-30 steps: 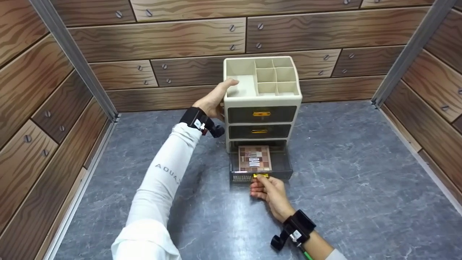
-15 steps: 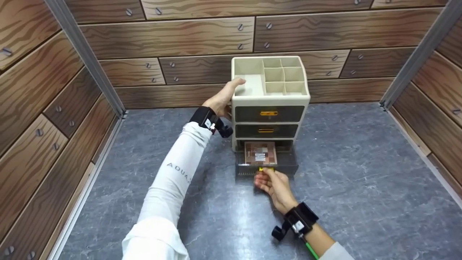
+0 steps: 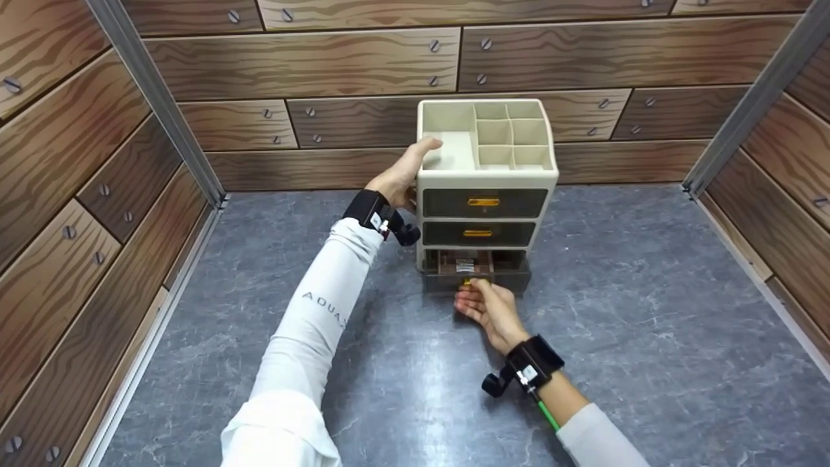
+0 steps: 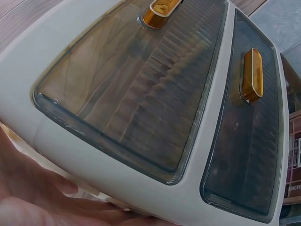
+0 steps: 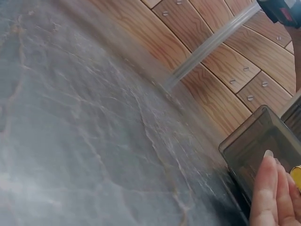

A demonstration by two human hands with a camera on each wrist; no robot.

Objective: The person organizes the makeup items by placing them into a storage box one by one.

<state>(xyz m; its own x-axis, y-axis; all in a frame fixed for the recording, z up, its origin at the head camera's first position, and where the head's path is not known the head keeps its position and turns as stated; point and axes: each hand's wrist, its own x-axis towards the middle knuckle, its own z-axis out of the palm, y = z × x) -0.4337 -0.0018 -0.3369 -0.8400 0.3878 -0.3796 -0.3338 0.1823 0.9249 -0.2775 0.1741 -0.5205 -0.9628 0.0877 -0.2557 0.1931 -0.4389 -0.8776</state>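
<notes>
A cream drawer organizer (image 3: 486,175) stands upright on the floor, with an open compartment and several small cells on top. My left hand (image 3: 402,175) holds its left wall, thumb over the top rim and fingers along the outside. The bottom smoky drawer (image 3: 512,280) is partly pulled out. Inside lies a brown-and-pink checkered eyeshadow palette (image 3: 465,263), its front part hidden behind the drawer front. My right hand (image 3: 491,311) pinches the drawer's gold handle (image 5: 296,176), thumb on top and fingers lower.
Two upper drawers (image 3: 484,203) with gold handles are closed. Wood-plank-patterned walls (image 3: 363,61) with grey metal corner strips enclose the back and sides. The surface is grey marbled (image 3: 622,311).
The bottom drawer has slid inward with my right hand on its handle, and less of the palette shows. My left hand keeps its hold on the organizer. The head view has shifted slightly.
</notes>
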